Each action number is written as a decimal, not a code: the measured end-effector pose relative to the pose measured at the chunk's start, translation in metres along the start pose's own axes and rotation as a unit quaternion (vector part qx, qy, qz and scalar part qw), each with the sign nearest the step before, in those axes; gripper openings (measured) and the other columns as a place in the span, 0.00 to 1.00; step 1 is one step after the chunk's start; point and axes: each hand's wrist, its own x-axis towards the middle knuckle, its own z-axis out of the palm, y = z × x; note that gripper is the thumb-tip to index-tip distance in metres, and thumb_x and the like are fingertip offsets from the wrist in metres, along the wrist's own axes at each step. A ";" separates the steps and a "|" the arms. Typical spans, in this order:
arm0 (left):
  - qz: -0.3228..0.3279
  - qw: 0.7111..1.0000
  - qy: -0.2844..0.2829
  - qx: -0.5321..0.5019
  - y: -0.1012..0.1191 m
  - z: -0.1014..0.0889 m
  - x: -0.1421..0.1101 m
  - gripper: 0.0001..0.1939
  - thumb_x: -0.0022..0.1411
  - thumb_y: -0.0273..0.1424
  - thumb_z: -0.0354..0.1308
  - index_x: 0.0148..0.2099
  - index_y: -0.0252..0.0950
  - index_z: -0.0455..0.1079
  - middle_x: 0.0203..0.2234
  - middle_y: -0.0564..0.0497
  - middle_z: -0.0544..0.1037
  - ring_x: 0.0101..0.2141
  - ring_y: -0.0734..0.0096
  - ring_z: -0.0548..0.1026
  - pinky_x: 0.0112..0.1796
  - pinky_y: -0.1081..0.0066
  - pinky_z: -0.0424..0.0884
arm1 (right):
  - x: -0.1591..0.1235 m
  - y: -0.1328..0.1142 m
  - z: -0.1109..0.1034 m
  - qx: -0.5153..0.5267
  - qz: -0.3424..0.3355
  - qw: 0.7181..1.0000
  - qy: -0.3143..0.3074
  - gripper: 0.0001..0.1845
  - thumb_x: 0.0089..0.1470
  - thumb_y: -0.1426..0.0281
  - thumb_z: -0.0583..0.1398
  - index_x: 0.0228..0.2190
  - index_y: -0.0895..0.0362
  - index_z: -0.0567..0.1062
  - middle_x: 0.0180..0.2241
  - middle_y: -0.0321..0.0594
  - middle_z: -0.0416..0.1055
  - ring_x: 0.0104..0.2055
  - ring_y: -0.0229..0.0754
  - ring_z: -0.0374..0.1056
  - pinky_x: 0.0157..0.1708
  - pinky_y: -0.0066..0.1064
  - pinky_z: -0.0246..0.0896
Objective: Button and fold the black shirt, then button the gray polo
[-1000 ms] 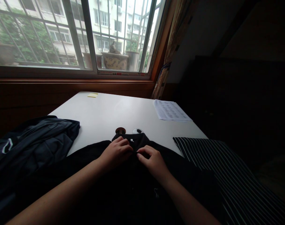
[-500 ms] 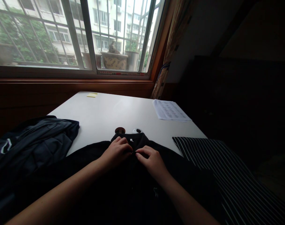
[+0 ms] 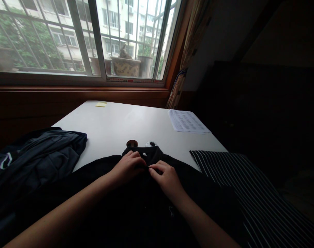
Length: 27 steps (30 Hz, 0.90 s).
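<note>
And here, just below the collar (image 3: 158, 154) of a black shirt (image 3: 136, 210), the cloth is being worked by both hands. By the left hand (image 3: 128, 166), its fingers curled and drawn together, the front edge is held; by the right hand (image 3: 165, 175), a bit of the same edge is pinched between thumb and forefinger, and the two grips nearly meet.

How far along? The shirt is laid out, collar away from the body, and its front is gathered at the grip. Above the grip the neck is left open, and a small white label (image 3: 144, 154) is shown inside. Whether anything is fastened at the fingertips cannot be told; below them, the front is lost in shadow.

Just beyond the grip, a brown round object (image 3: 132, 143) and a white round object (image 3: 151, 143) are seen on the table (image 3: 115, 120). To the grip's left, dark clothes (image 3: 58, 148) are heaped; to its right, a striped cloth (image 3: 224, 168) is spread, with papers (image 3: 188, 121) placed farther off.
</note>
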 end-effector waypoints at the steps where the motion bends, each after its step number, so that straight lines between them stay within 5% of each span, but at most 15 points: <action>1: -0.003 1.000 -0.005 0.001 -0.001 0.000 0.000 0.07 0.64 0.29 0.64 0.45 0.41 0.77 0.41 0.49 0.75 0.41 0.62 0.67 0.42 0.64 0.68 | 0.000 0.000 0.000 -0.001 -0.001 1.000 0.001 0.06 0.56 0.73 0.63 0.32 0.54 0.83 0.30 0.36 0.75 0.35 0.41 0.72 0.37 0.31 0.63; 15: -0.016 0.998 -0.029 0.044 -0.004 0.003 0.000 0.08 0.61 0.27 0.65 0.43 0.41 0.75 0.41 0.50 0.74 0.41 0.62 0.67 0.43 0.64 0.66 | 0.000 0.000 0.000 -0.005 -0.021 1.000 0.010 0.06 0.55 0.73 0.63 0.30 0.53 0.82 0.29 0.36 0.74 0.34 0.42 0.71 0.36 0.32 0.63; 27: -0.028 0.999 0.028 0.027 0.004 0.007 -0.002 0.06 0.62 0.26 0.65 0.42 0.40 0.76 0.40 0.49 0.75 0.42 0.61 0.68 0.43 0.63 0.68 | -0.002 -0.002 -0.001 0.037 -0.040 0.998 0.041 0.07 0.58 0.71 0.62 0.31 0.54 0.82 0.30 0.37 0.74 0.35 0.42 0.72 0.38 0.32 0.63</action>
